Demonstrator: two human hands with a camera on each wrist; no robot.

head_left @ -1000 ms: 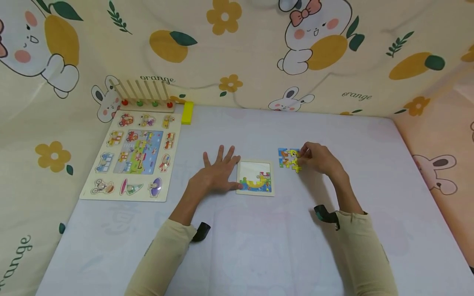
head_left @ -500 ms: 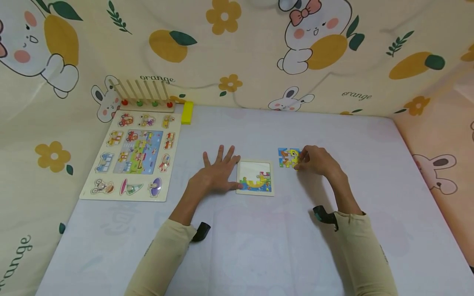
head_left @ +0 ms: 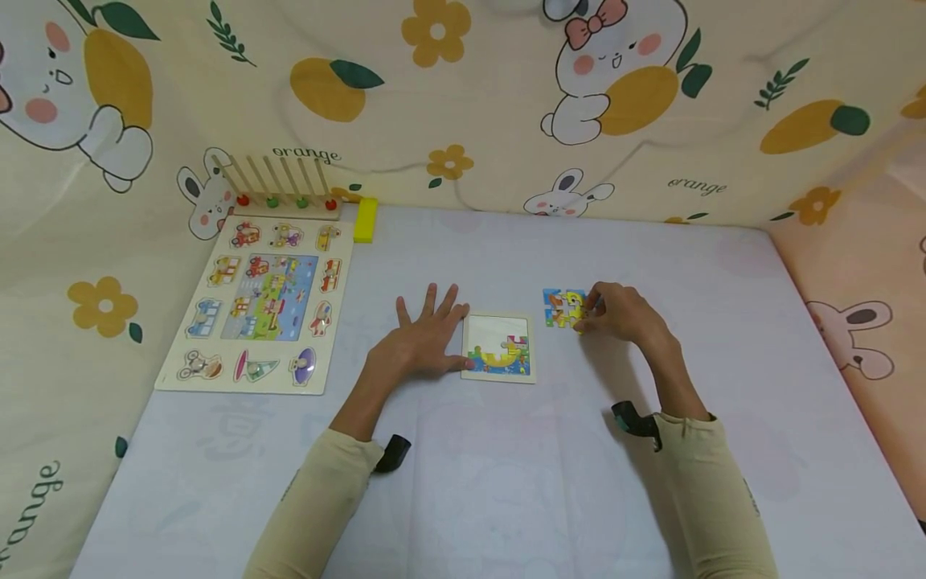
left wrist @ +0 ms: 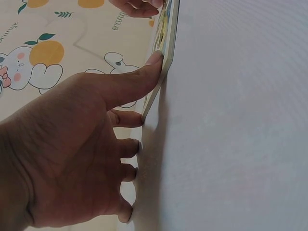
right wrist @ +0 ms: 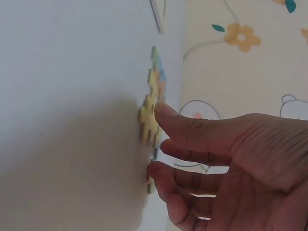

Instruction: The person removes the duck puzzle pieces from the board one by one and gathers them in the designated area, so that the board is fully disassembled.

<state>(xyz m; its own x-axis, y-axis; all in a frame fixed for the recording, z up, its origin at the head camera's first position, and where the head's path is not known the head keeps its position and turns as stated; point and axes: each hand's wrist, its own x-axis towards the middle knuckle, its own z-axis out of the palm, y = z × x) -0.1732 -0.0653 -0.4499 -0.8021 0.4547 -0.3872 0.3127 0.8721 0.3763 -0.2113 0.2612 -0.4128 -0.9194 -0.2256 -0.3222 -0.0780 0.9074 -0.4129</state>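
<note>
A small square jigsaw tray (head_left: 497, 379) lies mid-table, with joined pieces along its lower and right parts and white base showing above. My left hand (head_left: 415, 347) rests spread at its left side. The thumb (left wrist: 150, 67) lies on the tray's edge in the left wrist view. To the right of the tray lies a joined block of jigsaw pieces (head_left: 559, 309), blue, yellow and orange. My right hand (head_left: 624, 312) pinches at the block's right edge, fingers curled. In the right wrist view the thumb meets a yellow jigsaw piece (right wrist: 149, 113); the hand hides part of the block.
At the left lies a large peg puzzle board (head_left: 289, 366) with vehicle pictures. Behind it stands a wooden rod stand (head_left: 285, 211) with red and green beads, beside a yellow block (head_left: 366, 221). Printed cloth walls rise behind and at both sides.
My right hand has shifted slightly left and down, bringing the yellow piece at the block's right closer in against the others. My left hand and the tray have stayed still.
</note>
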